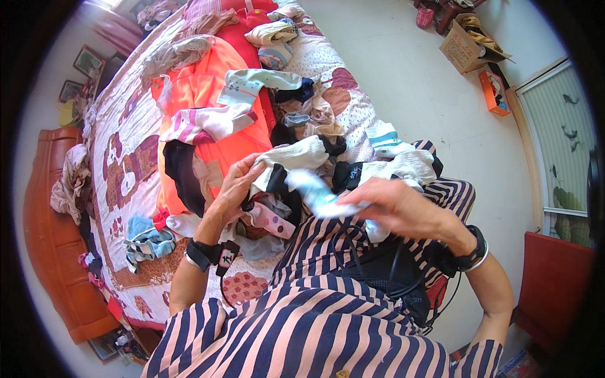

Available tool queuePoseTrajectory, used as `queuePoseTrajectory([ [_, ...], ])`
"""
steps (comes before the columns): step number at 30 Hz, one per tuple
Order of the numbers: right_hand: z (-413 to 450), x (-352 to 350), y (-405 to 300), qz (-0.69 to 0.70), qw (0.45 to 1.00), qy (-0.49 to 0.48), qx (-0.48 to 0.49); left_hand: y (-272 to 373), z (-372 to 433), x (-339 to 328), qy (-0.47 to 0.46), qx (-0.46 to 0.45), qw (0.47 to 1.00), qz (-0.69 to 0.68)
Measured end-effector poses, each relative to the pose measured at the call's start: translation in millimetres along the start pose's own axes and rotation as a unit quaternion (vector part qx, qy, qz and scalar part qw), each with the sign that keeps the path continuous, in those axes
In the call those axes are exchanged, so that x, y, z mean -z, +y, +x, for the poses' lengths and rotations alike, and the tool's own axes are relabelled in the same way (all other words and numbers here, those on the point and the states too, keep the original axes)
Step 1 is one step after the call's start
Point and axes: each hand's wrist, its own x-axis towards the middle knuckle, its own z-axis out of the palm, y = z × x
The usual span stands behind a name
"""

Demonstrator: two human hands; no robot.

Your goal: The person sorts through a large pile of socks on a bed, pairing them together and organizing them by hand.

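Fingers and thumb of my left hand (236,184) pinch a white sock with black parts (298,155) above the bed. My right hand (397,203) grips a white and teal sock (319,193), blurred by motion, over my lap. Across my striped knee lie a white sock with teal bands (386,140) and a white ribbed sock with black ends (401,167). A pink sock with dots (272,219) rests on the pile just right of my left wrist. Beyond my hands, a pale green patterned sock (257,85) and a white and magenta sock (208,124) lie on orange cloth (236,146).
The bed (127,189) with a patterned cover carries more clothes, including a light blue cloth (149,238). An orange wooden headboard (61,227) stands at left. On the floor at upper right are a cardboard box (461,49) and an orange box (494,97). Cables hang by my lap.
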Motion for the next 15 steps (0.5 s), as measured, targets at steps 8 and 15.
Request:
queuePoseTrajectory([
  [8,-45,19,3,-0.134,0.983,-0.092,-0.081,7,4,42,0.248,-0.130,0.940,0.194],
  [15,-107,68,36,-0.328,0.905,0.149,-0.227,49,4,23,0.277,-0.226,0.906,0.227],
])
